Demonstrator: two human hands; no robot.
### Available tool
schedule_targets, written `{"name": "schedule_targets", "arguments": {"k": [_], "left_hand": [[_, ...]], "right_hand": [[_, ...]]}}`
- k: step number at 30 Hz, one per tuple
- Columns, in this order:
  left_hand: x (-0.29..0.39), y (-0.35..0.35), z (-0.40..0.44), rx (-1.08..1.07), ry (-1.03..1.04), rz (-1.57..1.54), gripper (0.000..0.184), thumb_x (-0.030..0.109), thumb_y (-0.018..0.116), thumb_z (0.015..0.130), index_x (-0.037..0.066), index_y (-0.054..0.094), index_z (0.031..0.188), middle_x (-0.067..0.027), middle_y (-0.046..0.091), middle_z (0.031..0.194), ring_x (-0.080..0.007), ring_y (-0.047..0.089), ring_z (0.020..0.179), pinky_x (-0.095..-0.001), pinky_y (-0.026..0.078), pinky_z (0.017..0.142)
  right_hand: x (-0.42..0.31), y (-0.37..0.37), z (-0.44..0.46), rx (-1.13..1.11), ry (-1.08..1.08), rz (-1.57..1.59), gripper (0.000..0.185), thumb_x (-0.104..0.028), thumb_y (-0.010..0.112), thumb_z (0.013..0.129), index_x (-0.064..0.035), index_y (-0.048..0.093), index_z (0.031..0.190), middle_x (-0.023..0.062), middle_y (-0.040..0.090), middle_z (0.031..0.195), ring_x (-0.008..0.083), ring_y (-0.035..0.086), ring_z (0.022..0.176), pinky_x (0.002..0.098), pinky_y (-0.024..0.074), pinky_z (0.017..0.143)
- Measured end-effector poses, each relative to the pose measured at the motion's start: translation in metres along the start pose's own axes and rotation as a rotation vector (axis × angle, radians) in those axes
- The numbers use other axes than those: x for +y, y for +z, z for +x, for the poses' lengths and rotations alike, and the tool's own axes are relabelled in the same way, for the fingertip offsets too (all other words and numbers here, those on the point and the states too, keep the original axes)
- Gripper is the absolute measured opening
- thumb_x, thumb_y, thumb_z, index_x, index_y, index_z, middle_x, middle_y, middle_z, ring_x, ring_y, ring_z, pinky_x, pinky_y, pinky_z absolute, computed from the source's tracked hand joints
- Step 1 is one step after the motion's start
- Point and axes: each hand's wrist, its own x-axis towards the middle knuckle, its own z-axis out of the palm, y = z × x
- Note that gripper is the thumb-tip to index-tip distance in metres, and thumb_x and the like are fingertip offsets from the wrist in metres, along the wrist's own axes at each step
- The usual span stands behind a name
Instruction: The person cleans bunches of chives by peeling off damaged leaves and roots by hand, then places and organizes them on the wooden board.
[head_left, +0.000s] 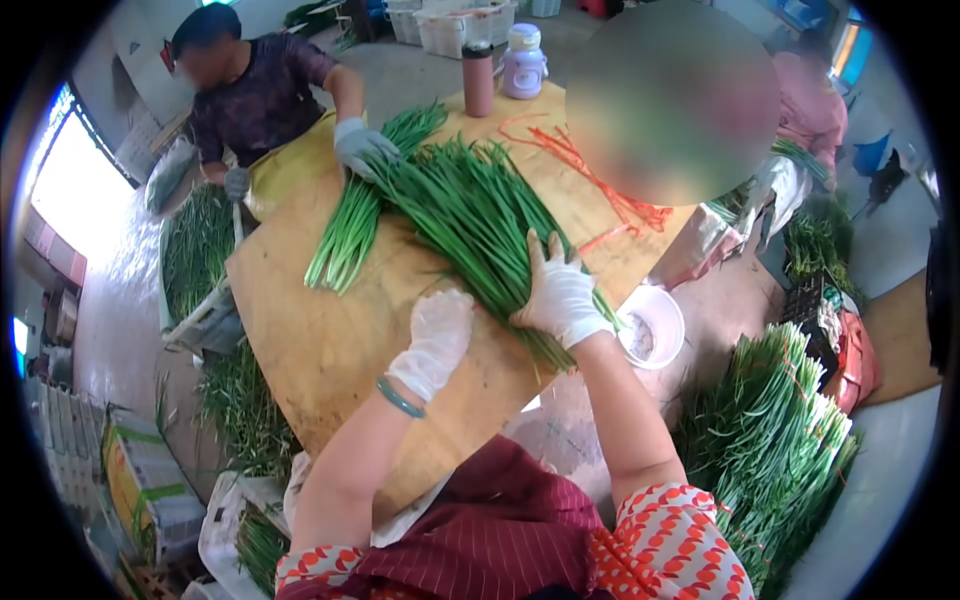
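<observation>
A large bunch of garlic chives (470, 215) lies slantwise across the wooden table, its lower ends toward me. My right hand (565, 297), in a white glove, grips the bunch near those ends, thumb on one side and fingers across the top. My left hand (440, 330), also gloved, is curled closed just left of the bunch, above the tabletop. Whatever it may hold is hidden. A smaller bunch of chives (345, 235) with pale stems lies to the left, under the gloved hand (365, 148) of a co-worker across the table.
Orange-red ties (590, 175) lie on the wooden tabletop (290, 330). A pink tumbler (478, 80) and a lilac bottle (523, 65) stand at its far edge. A white bucket (655, 325) is on the right, beside stacked chives (765, 440). Another person (815, 105) is farther back.
</observation>
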Motion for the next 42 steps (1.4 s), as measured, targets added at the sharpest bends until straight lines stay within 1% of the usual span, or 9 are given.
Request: {"name": "schedule_targets", "arguments": {"k": [10,16,18,20,22,24,29,36,42], "left_hand": [[0.015,-0.007,-0.030,-0.098,0.108,-0.135,0.011,0.017,0.057,0.075,0.009,0.064,0.078,-0.0123,0.062,0.078,-0.0301,0.060,0.077,-0.0425,0.046,0.068],[0.015,-0.040,-0.022,-0.265,0.088,-0.258,0.026,0.032,0.058,0.079,0.007,0.064,0.082,-0.0094,0.061,0.088,-0.0276,0.058,0.086,-0.0404,0.045,0.072],[0.005,-0.038,-0.020,-0.193,0.021,-0.345,0.040,0.043,0.059,0.078,0.004,0.064,0.086,-0.0107,0.060,0.091,-0.0285,0.056,0.089,-0.0403,0.044,0.076],[-0.001,-0.028,-0.016,-0.217,0.028,-0.381,0.040,0.043,0.059,0.078,0.004,0.065,0.089,-0.0108,0.059,0.092,-0.0278,0.055,0.090,-0.0395,0.044,0.078],[0.005,-0.028,-0.011,-0.259,0.045,-0.288,0.039,0.039,0.065,0.076,0.004,0.064,0.092,-0.0119,0.061,0.090,-0.0283,0.059,0.088,-0.0389,0.046,0.077],[0.014,-0.021,-0.004,-0.275,0.065,-0.198,0.037,0.039,0.063,0.077,0.004,0.065,0.089,-0.0118,0.060,0.091,-0.0284,0.057,0.089,-0.0391,0.045,0.078],[0.030,-0.016,0.004,-0.249,0.096,0.056,0.034,0.037,0.061,0.078,0.003,0.064,0.083,-0.0125,0.059,0.091,-0.0290,0.055,0.090,-0.0399,0.043,0.078],[0.002,-0.057,-0.015,-0.321,0.065,-0.249,0.026,0.032,0.061,0.078,0.007,0.065,0.082,-0.0104,0.060,0.083,-0.0291,0.057,0.084,-0.0399,0.044,0.075],[-0.037,-0.054,-0.045,-0.234,-0.039,-0.374,0.027,0.033,0.060,0.079,0.006,0.064,0.081,-0.0114,0.061,0.079,-0.0305,0.059,0.078,-0.0408,0.046,0.069]], "right_hand": [[0.007,0.010,-0.018,0.061,-0.009,-0.028,0.112,-0.037,0.080,0.054,-0.0132,0.016,0.142,0.0190,0.023,0.143,0.0412,0.026,0.128,0.0607,0.0305,0.096],[0.014,0.004,-0.027,0.140,-0.039,-0.040,0.113,-0.050,0.078,0.052,-0.0092,0.020,0.140,0.0224,0.029,0.140,0.0419,0.029,0.127,0.0598,0.0269,0.098],[0.035,0.000,-0.026,0.298,-0.205,0.153,0.111,-0.053,0.076,0.054,-0.0051,0.024,0.139,0.0250,0.029,0.139,0.0434,0.029,0.126,0.0576,0.0258,0.099],[0.055,0.005,-0.006,0.437,-0.177,0.077,0.102,-0.057,0.070,0.062,-0.0034,0.027,0.137,0.0280,0.039,0.131,0.0438,0.037,0.120,0.0511,0.0326,0.097],[0.075,0.019,0.021,0.333,-0.009,0.294,0.090,-0.059,0.061,0.071,0.0009,0.033,0.132,0.0298,0.051,0.116,0.0432,0.049,0.108,0.0456,0.0398,0.089],[0.072,0.016,0.026,0.122,-0.111,0.421,0.085,-0.062,0.056,0.074,0.0065,0.041,0.121,0.0269,0.061,0.093,0.0395,0.059,0.091,0.0448,0.0453,0.077],[0.058,0.019,0.004,0.122,-0.127,0.414,0.083,-0.056,0.059,0.075,0.0073,0.038,0.124,0.0287,0.057,0.102,0.0395,0.056,0.096,0.0446,0.0437,0.081],[0.091,0.000,0.012,0.091,-0.251,0.420,0.092,-0.060,0.061,0.072,0.0075,0.033,0.128,0.0284,0.055,0.109,0.0397,0.054,0.103,0.0408,0.0425,0.088],[0.090,-0.076,0.076,0.278,-0.404,0.221,0.065,-0.047,0.063,0.076,0.0003,0.052,0.119,0.0213,0.059,0.108,0.0354,0.055,0.103,0.0398,0.0431,0.088]]}}
